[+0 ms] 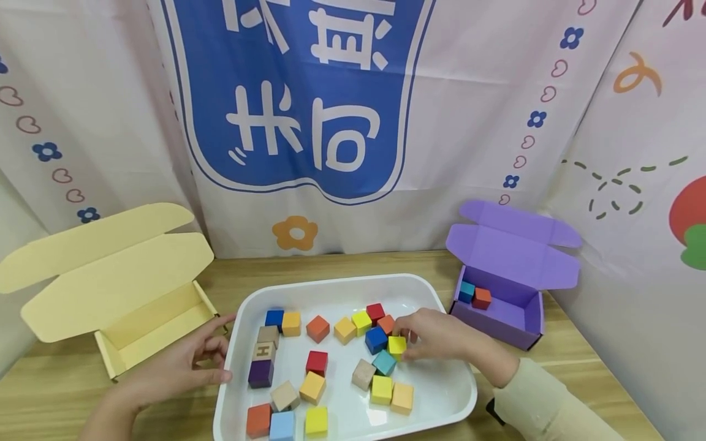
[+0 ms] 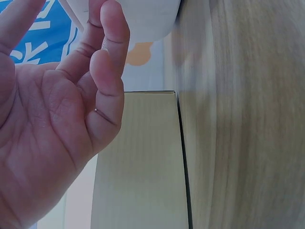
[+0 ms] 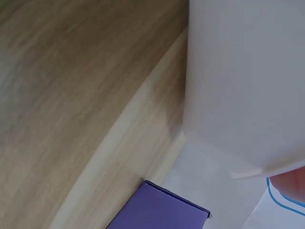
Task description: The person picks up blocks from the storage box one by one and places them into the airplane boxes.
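Observation:
In the head view, a white tray [image 1: 342, 422] holds many coloured cubes. My right hand [image 1: 432, 334] reaches over its right side, thumb and index finger pinching a yellow cube [image 1: 396, 347]. Close by lie a blue cube [image 1: 376, 339], an orange cube [image 1: 387, 324] and a teal cube [image 1: 384, 362]. My left hand [image 1: 184, 367] is at the tray's left rim, fingers loosely bent and holding nothing, the thumb tip at the rim. The left wrist view shows the palm of that hand [image 2: 47, 129]. Only a fingertip [image 3: 291, 183] of the right hand shows in the right wrist view.
An open yellow box [image 1: 154, 334] stands left of the tray. On the right, an open purple box [image 1: 496, 327] contains a teal cube [image 1: 466, 292] and an orange-red cube [image 1: 482, 299]. A printed curtain [image 1: 469, 135] hangs behind the wooden table [image 1: 584, 367].

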Tool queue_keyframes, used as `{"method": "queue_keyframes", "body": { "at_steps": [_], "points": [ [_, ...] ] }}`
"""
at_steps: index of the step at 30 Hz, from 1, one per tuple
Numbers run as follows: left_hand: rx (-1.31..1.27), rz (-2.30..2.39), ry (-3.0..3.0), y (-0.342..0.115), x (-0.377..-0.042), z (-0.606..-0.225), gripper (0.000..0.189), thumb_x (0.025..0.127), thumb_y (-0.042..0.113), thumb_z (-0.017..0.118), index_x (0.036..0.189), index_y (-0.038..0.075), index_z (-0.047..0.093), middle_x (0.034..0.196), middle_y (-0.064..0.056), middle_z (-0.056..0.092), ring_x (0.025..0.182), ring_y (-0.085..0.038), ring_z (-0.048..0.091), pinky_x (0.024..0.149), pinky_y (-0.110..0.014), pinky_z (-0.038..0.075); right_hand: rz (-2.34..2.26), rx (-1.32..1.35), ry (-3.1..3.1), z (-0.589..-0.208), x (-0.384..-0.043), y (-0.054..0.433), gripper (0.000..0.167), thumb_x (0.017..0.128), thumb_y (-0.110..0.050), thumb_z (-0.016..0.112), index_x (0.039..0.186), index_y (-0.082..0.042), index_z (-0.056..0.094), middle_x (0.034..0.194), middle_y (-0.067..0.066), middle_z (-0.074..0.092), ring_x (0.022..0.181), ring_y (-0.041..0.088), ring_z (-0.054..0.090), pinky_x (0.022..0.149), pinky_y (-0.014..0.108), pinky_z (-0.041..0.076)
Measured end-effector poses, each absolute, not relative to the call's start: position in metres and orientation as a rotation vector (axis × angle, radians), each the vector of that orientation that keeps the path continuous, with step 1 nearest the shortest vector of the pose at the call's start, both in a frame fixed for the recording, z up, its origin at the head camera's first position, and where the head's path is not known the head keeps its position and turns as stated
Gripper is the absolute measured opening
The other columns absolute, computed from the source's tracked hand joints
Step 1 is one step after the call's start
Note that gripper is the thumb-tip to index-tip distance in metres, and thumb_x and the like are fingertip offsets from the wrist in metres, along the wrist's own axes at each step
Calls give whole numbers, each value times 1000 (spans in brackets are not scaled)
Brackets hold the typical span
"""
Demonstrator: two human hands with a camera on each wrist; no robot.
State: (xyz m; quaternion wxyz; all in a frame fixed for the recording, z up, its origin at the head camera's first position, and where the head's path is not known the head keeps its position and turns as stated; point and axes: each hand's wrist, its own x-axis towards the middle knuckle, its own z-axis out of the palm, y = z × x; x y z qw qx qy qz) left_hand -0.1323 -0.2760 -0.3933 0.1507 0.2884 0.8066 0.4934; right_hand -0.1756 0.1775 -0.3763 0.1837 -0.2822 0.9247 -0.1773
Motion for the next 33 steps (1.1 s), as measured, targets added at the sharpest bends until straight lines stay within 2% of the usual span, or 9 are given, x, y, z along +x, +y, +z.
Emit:
{"method": "queue_keyframes", "body": {
  "at_steps": [5, 14, 21, 33],
  "points": [
    [844, 1409, 2333, -276, -133, -395, 87, 92, 8, 68, 155, -5, 10, 100, -4, 67, 90, -9, 62, 75, -23, 52, -500, -788, 2598, -376, -175, 178, 31, 84, -24, 80, 113, -19, 70, 93, -13, 66, 85, 12, 60, 76, 20, 50],
    [870, 1418, 2334, -276, -132, -395, 86, 92, 6, 68, 155, -5, 10, 99, -4, 67, 89, -9, 62, 74, -23, 52, -542, -794, 2563, -374, -176, 179, 31, 85, -25, 79, 114, -19, 70, 95, -14, 67, 86, 9, 59, 76, 19, 50],
    [846, 1421, 2317, -275, -133, -393, 86, 93, 7, 68, 155, -5, 9, 99, -5, 66, 90, -9, 61, 74, -23, 52, -576, -855, 2548, -370, -176, 183, 30, 85, -23, 78, 113, -17, 70, 97, -13, 67, 87, 12, 60, 79, 27, 54],
    [844, 1422, 2317, -275, -133, -393, 86, 92, 7, 68, 154, -6, 9, 99, -5, 67, 90, -9, 61, 75, -23, 52, -619, -879, 2585, -358, -176, 192, 28, 87, -23, 76, 114, -17, 70, 102, -11, 68, 92, 11, 62, 82, 31, 57]
  ]
}}
